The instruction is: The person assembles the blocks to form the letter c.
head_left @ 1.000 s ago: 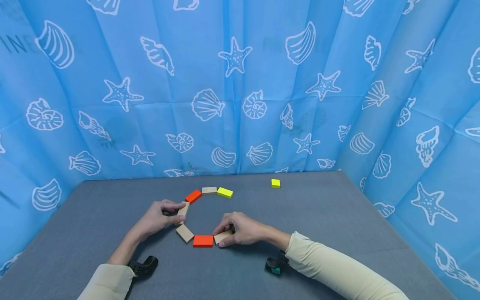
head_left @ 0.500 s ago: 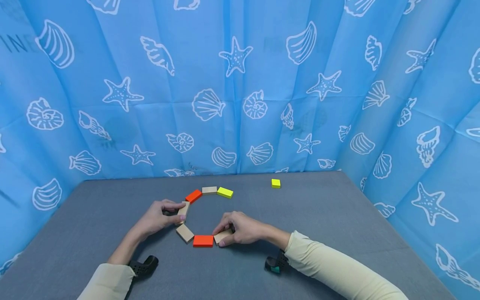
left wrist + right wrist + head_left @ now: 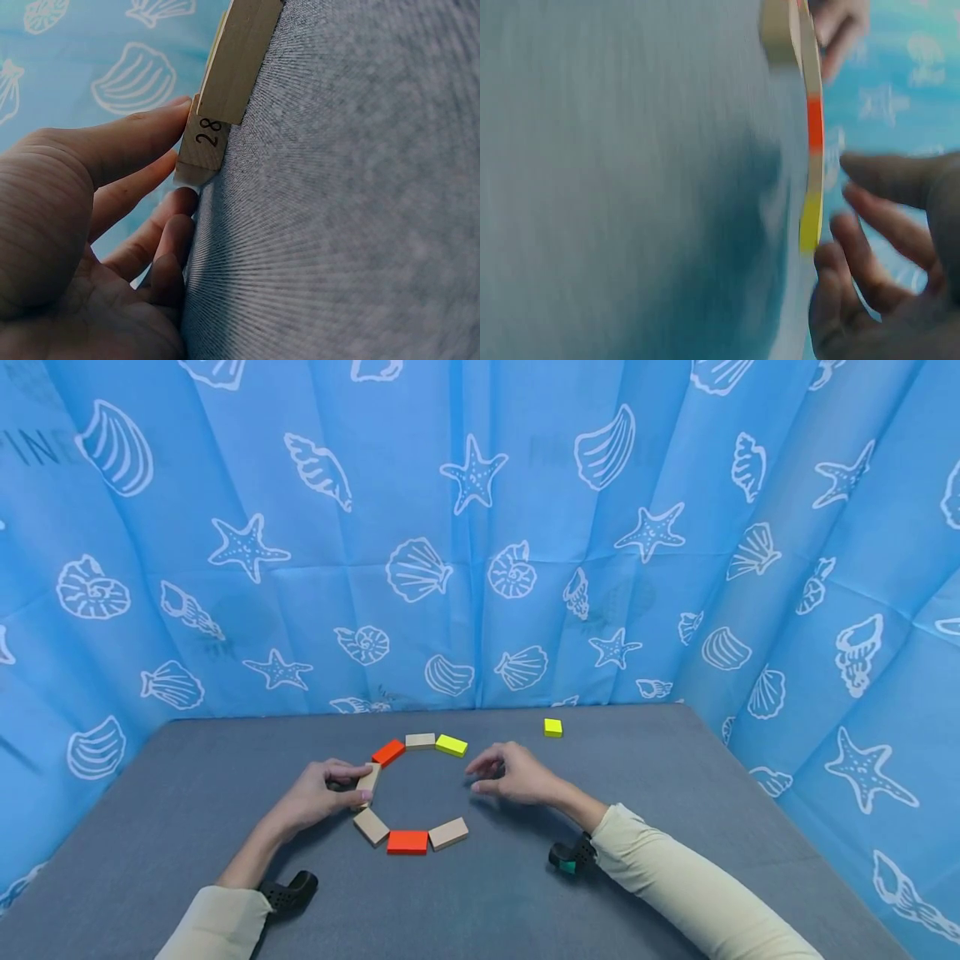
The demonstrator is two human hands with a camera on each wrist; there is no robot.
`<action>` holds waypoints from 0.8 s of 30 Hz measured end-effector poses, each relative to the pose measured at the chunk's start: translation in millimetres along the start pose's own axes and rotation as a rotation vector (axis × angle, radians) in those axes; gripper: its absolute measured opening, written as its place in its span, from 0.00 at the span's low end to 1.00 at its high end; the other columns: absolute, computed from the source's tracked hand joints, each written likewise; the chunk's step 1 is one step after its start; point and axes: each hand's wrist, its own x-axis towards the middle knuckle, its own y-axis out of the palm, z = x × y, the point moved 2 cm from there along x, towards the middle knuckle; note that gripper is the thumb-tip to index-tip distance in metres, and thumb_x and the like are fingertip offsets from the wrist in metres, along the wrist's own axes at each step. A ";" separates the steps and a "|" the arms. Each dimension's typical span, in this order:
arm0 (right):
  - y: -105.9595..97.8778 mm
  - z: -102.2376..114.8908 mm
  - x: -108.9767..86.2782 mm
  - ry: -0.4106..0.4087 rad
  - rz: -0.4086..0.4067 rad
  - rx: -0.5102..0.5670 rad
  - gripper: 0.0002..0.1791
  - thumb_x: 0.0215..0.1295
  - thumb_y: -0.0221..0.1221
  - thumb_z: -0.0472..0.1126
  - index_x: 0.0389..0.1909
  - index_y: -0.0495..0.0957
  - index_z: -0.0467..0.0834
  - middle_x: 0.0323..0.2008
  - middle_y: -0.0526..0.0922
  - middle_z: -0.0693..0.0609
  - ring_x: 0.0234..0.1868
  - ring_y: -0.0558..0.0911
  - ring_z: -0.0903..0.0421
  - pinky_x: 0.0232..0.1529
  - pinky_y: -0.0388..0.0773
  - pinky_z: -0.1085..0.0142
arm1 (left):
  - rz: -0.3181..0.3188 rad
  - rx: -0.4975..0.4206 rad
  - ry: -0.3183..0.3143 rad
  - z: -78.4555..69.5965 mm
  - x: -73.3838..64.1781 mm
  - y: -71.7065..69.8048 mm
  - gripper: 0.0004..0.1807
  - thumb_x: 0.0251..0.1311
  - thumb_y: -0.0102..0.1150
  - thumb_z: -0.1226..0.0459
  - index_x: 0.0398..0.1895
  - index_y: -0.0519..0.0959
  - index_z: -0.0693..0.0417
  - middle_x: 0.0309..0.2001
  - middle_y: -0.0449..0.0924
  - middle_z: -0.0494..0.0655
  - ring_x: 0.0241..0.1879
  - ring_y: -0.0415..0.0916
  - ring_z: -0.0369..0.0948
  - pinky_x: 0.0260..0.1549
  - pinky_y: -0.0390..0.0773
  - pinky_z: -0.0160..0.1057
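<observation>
My left hand point(image 3: 318, 797) pinches a plain wooden block point(image 3: 369, 781) between thumb and fingers, at the left side of a curved row of flat blocks. In the left wrist view, the thumb touches a wooden block marked 28 point(image 3: 206, 135). My right hand point(image 3: 517, 774) hovers over the table with fingers parted, holding nothing. A wooden block point(image 3: 448, 833) ends the row at the near right. Beside it lie an orange-red block point(image 3: 407, 842) and another wooden block point(image 3: 371, 827). Along the far side are an orange-red block point(image 3: 388, 752), a wooden block point(image 3: 420, 741) and a yellow block point(image 3: 452, 745).
A separate small yellow block point(image 3: 552, 727) lies near the table's far edge, right of the row. Grey cloth covers the table point(image 3: 600, 777). A blue curtain point(image 3: 465, 610) with white shell prints hangs behind and to the sides.
My right hand has let go of the near-right wooden block and moved up and to the right, leaving that block on the table. My left hand keeps its place.
</observation>
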 end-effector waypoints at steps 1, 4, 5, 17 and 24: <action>-6.1 -6.1 0.1 0.034 -0.068 -0.018 0.13 0.65 0.68 0.36 0.50 0.85 0.39 0.44 0.83 0.48 0.44 0.80 0.52 0.46 0.76 0.58 | 0.001 0.000 -0.002 0.1 0.2 -0.1 0.29 0.59 0.74 0.55 0.64 0.81 0.51 0.57 0.76 0.54 0.53 0.70 0.50 0.41 0.73 0.44; -23.8 -28.2 -0.1 0.151 -0.260 -0.108 0.18 0.64 0.68 0.35 0.54 0.83 0.36 0.48 0.80 0.40 0.48 0.79 0.46 0.49 0.75 0.51 | 0.006 -0.004 0.000 -0.1 -0.3 0.1 0.29 0.59 0.74 0.55 0.64 0.80 0.51 0.56 0.76 0.54 0.53 0.70 0.50 0.40 0.72 0.44; -29.2 -35.8 -0.6 0.190 -0.310 -0.145 0.20 0.63 0.68 0.34 0.57 0.82 0.36 0.50 0.78 0.37 0.51 0.77 0.43 0.51 0.73 0.49 | 0.007 -0.008 0.000 -0.2 -0.6 0.3 0.29 0.59 0.74 0.55 0.64 0.80 0.51 0.56 0.76 0.54 0.53 0.70 0.50 0.40 0.72 0.44; -53.1 -75.1 -4.8 0.278 -0.289 -0.312 0.18 0.70 0.59 0.31 0.60 0.81 0.36 0.56 0.76 0.35 0.56 0.73 0.37 0.54 0.68 0.44 | 0.003 0.003 0.002 -2.9 -1.7 -0.1 0.29 0.59 0.74 0.55 0.64 0.80 0.52 0.56 0.76 0.54 0.53 0.70 0.50 0.41 0.73 0.44; -48.9 -67.1 -7.0 0.157 -0.123 -0.182 0.15 0.69 0.64 0.36 0.54 0.84 0.38 0.45 0.79 0.45 0.38 0.75 0.53 0.38 0.73 0.58 | 0.011 -0.004 0.005 -1.6 -0.2 -0.7 0.29 0.60 0.73 0.55 0.64 0.80 0.52 0.57 0.76 0.55 0.54 0.70 0.51 0.41 0.73 0.44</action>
